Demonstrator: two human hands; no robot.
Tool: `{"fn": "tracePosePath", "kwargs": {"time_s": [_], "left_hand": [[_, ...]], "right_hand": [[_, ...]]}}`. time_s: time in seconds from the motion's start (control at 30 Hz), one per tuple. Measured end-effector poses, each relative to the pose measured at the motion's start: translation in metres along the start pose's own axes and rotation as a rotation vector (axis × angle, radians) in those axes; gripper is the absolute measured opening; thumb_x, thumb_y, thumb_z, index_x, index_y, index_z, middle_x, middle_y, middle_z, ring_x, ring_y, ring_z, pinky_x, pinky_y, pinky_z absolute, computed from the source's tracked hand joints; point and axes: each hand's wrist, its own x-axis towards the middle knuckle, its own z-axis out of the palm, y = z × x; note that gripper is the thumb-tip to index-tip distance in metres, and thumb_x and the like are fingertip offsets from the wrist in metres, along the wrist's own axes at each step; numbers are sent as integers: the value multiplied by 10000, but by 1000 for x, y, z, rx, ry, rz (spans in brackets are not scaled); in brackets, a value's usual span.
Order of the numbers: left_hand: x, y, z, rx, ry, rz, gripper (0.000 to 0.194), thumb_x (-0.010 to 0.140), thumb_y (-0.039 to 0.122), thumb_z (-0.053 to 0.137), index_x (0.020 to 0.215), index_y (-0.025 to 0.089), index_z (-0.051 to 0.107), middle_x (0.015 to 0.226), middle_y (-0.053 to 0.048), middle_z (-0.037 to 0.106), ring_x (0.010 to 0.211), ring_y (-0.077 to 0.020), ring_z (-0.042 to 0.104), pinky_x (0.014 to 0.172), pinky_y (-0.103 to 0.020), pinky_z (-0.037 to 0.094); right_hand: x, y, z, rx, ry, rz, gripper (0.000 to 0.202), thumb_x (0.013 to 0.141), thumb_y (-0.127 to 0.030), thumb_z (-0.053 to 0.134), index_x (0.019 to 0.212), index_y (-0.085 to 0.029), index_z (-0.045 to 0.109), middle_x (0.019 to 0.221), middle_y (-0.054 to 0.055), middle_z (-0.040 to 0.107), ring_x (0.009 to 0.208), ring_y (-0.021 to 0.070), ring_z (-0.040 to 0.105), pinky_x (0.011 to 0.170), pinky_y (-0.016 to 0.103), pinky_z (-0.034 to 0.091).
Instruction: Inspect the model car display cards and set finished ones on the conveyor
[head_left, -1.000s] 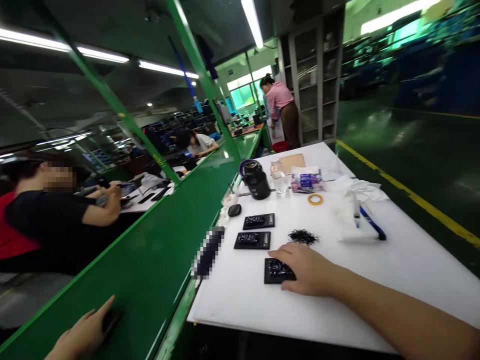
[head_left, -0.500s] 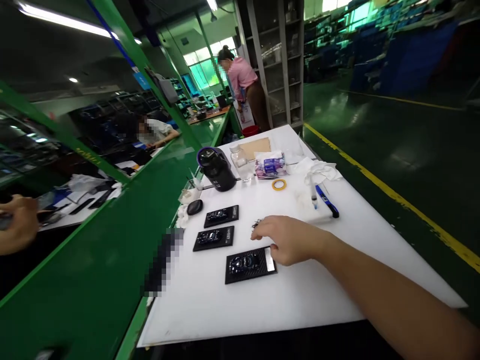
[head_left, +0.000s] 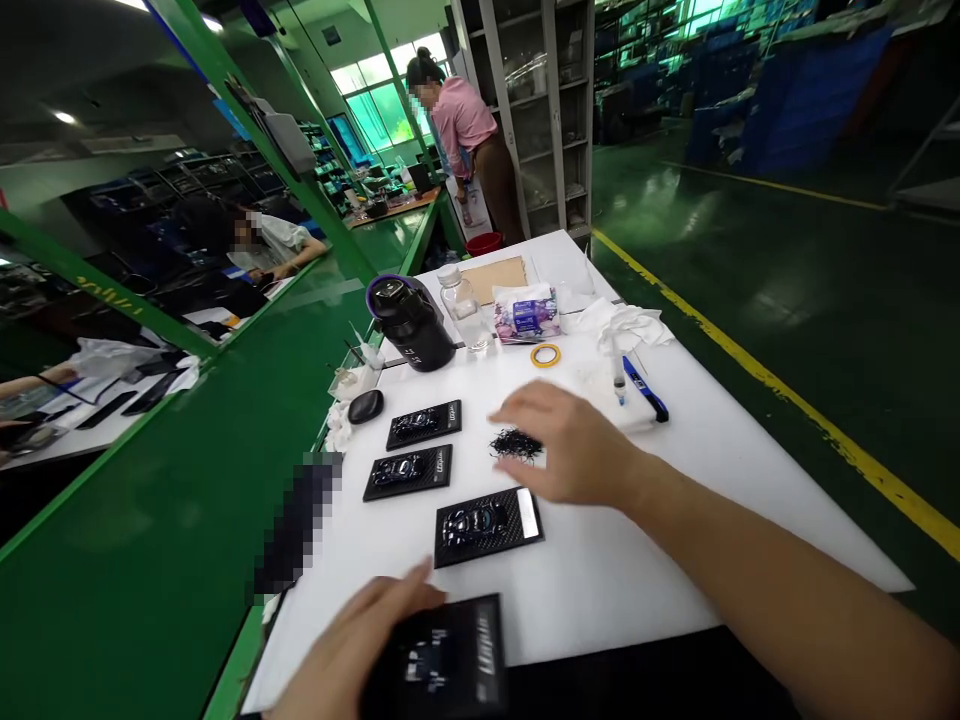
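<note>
My left hand (head_left: 360,640) is at the lower edge, its fingers round a black plate with a small dark car (head_left: 442,660), blurred. Above the white table my right hand (head_left: 570,445) has thumb and fingers spread, with nothing between them, beside a pile of small black pieces (head_left: 514,444). Just below that hand lies a black plate with a car and a white label (head_left: 487,527). Two more plates with cars, an upper one (head_left: 424,424) and a lower one (head_left: 407,472), lie to the left.
Further back on the table (head_left: 720,540) stand a black bottle (head_left: 412,325) and a clear bottle (head_left: 465,310). A tissue pack (head_left: 526,315), yellow tape roll (head_left: 545,355), blue cutter (head_left: 645,388) and syringe (head_left: 619,385) lie around. Two people are beyond.
My left hand has come into view with a plate. My right hand has opened wider and lifted off the labelled plate, uncovering the black pieces. The camera view has shifted slightly.
</note>
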Motion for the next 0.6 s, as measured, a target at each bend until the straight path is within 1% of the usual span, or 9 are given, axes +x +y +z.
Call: {"fn": "tracePosePath", "kwargs": {"time_s": [0.07,0.1,0.13,0.2,0.27,0.37,0.43,0.5,0.6], "left_hand": [[21,27,21,-36,0,67,1114,607,359,834,1547,442,242,1306,-39,664,1185,-327,641,948,-416,615],[28,36,28,-41,7,84,1128,581,345,853,1535,461,263,1292,-32,674,1175,-328,646,941,-413,621],[33,40,32,-37,27,95,1137,565,344,863,1528,473,272,1275,-28,684,1158,-332,654,927,-417,629],[37,37,32,-10,52,115,1101,584,364,854,1519,482,285,1255,-26,696,1126,-335,667,906,-426,635],[36,27,24,12,73,180,990,638,417,821,1498,473,334,1232,-32,708,1086,-328,681,885,-425,633],[39,14,4,54,164,241,743,781,439,717,1463,415,421,1235,-48,700,1088,-305,673,905,-411,605],[52,11,-10,99,183,233,620,845,397,658,1436,364,473,1258,-60,683,1139,-302,644,960,-422,568],[73,12,-20,134,106,230,574,854,386,650,1408,324,515,1278,-71,669,1191,-311,607,1007,-446,532],[108,17,-26,144,-73,210,666,792,398,709,1418,275,519,1320,-93,645,1261,-333,550,1049,-479,495]], "right_hand": [[4,10,-15,-47,424,64,252,904,-241,592,1147,-183,622,1111,92,640,1103,266,566,980,439,461],[6,14,-22,-78,573,122,260,892,-218,583,1148,-184,613,1111,95,629,1092,267,567,961,439,471],[7,18,-28,-99,664,182,269,877,-210,586,1144,-182,609,1099,97,620,1061,266,575,922,429,489],[8,25,-34,-93,679,242,253,855,-199,595,1107,-181,615,1034,86,615,966,249,594,838,393,513],[8,27,-32,-70,556,211,208,850,-187,591,1055,-185,623,979,69,623,919,234,598,825,377,512],[7,26,-22,-93,359,163,162,854,-167,588,1010,-183,630,970,68,643,978,250,585,891,400,490],[7,24,-18,-119,320,176,179,855,-159,593,1027,-181,633,998,75,646,1017,265,574,922,421,480],[6,25,-20,-151,396,218,213,853,-161,598,1061,-177,639,1007,87,625,1019,272,572,930,433,481],[5,34,-30,-243,643,333,257,835,-185,626,1091,-173,640,1050,111,553,1037,283,553,948,450,479]]}}
